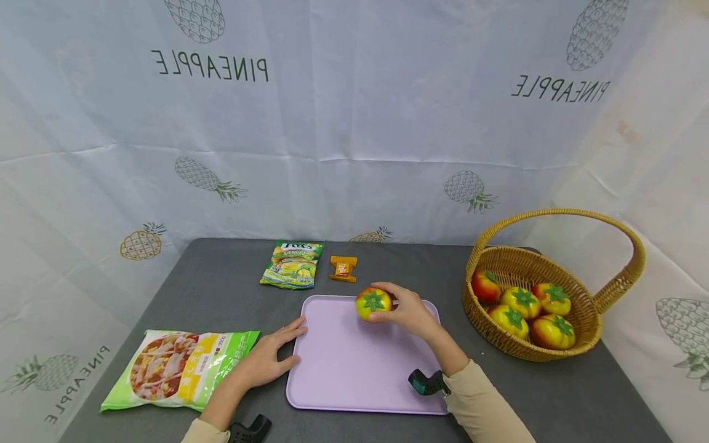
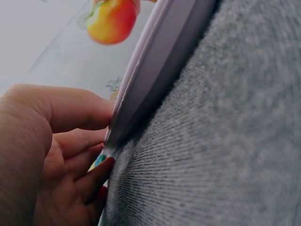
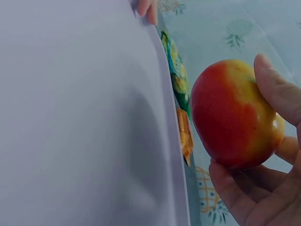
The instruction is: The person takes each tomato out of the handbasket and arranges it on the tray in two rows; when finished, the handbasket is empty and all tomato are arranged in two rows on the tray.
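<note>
My right hand [image 1: 407, 312] holds a red-and-yellow tomato [image 1: 373, 303] with a green leafy top, thumb on one side and fingers on the other. In the right wrist view the tomato [image 3: 230, 115] is raised above the surface of a pale purple tray [image 3: 94, 141]. My left hand [image 1: 269, 355] lies at the left rim of the same tray [image 1: 354, 369], fingers fairly straight. Its thumb and fingertips touch that rim in the left wrist view, where the left hand [image 2: 66, 141] sits beside the tray's outer wall [image 2: 155, 61].
On the right stands a wicker basket [image 1: 482, 320] with a tall handle and several tomatoes [image 1: 523, 300] in it. Behind the tray lie a green candy bag [image 1: 293, 264] and a small orange packet [image 1: 343, 269]. A large green-and-white food bag [image 1: 177, 369] lies left.
</note>
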A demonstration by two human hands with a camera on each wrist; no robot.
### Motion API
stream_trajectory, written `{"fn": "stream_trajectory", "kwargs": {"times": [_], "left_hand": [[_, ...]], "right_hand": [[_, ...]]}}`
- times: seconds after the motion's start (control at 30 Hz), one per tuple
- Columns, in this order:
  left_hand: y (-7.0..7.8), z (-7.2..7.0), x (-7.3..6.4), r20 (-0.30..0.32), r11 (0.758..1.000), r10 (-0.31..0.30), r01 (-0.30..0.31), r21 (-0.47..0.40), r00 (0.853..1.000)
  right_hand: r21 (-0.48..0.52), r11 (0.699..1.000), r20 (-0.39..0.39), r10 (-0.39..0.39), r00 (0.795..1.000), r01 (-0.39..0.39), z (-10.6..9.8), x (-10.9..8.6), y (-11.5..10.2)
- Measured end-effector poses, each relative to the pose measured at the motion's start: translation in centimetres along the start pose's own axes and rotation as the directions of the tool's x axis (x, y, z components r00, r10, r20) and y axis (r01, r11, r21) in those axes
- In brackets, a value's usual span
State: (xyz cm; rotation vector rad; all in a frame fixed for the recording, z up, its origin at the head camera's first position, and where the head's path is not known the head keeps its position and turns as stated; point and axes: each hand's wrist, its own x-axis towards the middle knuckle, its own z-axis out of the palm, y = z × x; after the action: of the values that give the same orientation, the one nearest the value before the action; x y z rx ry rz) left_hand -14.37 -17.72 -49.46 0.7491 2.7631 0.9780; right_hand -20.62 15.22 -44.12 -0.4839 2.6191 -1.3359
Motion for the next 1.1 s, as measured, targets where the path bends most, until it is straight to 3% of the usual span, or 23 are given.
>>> {"fn": "stream_trajectory", "kwargs": {"times": [0.5, 0.73, 1.1], "left_hand": [[0.4, -0.2, 0.0, -0.009, 1.0, 0.006, -0.006, 0.005, 1.0], [0.4, -0.2, 0.0, -0.001, 1.0, -0.002, 0.002, -0.013, 1.0], [0.4, -0.1, 0.0, -0.007, 1.0, -0.015, 0.015, -0.012, 1.0]], "right_hand": [[-0.014, 1.0, 0.055, -0.027, 0.998, 0.027, 3.7, 2.6, -0.4], [-0.061, 0.996, 0.054, -0.066, 0.996, 0.07, 5.2, 3.5, -0.7], [-0.079, 0.994, 0.037, -0.068, 0.997, 0.071, 6.9, 4.5, -1.7]]}}
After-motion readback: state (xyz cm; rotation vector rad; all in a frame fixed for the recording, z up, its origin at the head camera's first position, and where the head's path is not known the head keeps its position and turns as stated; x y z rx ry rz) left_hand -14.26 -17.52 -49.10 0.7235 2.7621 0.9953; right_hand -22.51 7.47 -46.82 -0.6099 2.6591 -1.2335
